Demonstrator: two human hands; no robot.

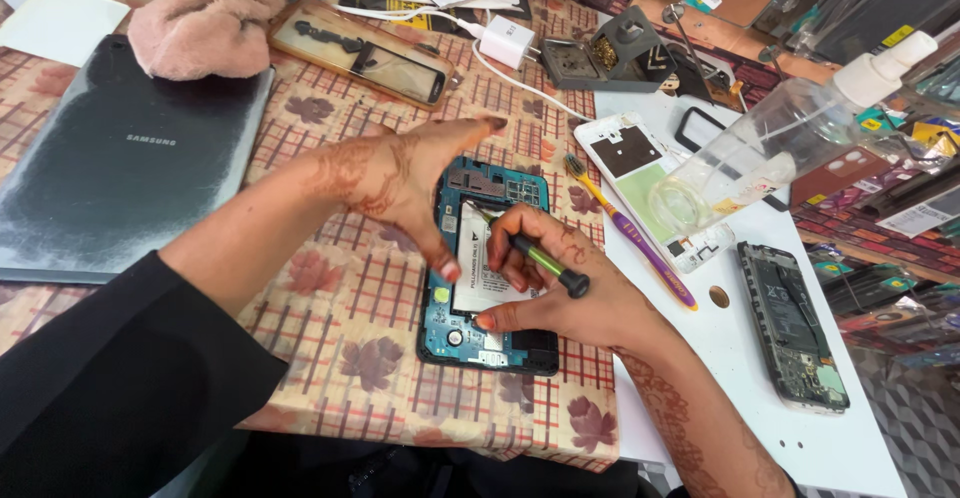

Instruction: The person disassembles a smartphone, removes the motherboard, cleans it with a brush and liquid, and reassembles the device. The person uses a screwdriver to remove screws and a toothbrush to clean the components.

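An opened phone lies face down near the middle of the table, on a checked cloth with a leaf pattern. Its back cover is off, so the blue inner frame, the circuit board at the top and the white battery in the middle are bare.

The right hand rests on the lower right part of the phone and grips a small screwdriver with a green shaft and a black cap. The tool's tip points up and left towards the top edge of the battery, though whether it touches the phone is hard to tell from here. The left hand holds nothing: it is spread wide, the thumb pressing on the phone's left edge and the forefinger stretched out above its top.

Just right of the phone, a purple and yellow toothbrush lies across the edge of a white mat. Beside it are a second opened phone with a white frame and a clear spray bottle tipped on its side. A third stripped phone lies further right. A dark tablet sits at the left, with a pink cloth above it and a soldering stand at the top.
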